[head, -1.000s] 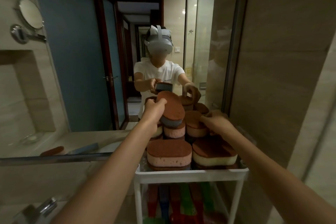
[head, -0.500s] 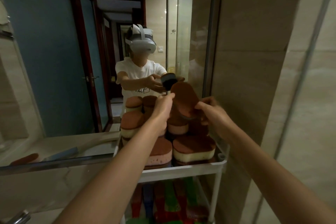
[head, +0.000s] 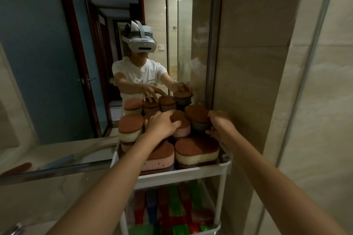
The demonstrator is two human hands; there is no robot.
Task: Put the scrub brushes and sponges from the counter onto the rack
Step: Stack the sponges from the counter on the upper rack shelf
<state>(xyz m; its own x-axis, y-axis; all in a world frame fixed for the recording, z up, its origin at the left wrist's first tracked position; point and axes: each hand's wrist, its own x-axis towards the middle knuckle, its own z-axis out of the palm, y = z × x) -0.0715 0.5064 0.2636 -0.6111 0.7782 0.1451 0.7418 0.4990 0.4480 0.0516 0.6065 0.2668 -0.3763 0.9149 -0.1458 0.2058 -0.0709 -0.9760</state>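
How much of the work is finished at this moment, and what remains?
Done: sponges crowd the top of the rack; brushes stand below. In hand: the right hand grips a grey-based sponge; the left hand rests on a pink-based sponge. Left: a brown-topped sponge and a blue item on the counter.

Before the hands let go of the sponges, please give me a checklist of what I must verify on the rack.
1. Grey sponge seated on the pile: cannot tell; the right hand grips it.
2. Left hand steadies the pink sponge: ok, it rests on top.
3. Front sponges inside the top tray rim: ok.
4. Scrub brushes in the lower tray: ok.
5. Counter cleared: cannot tell; a brown item shows at far left.
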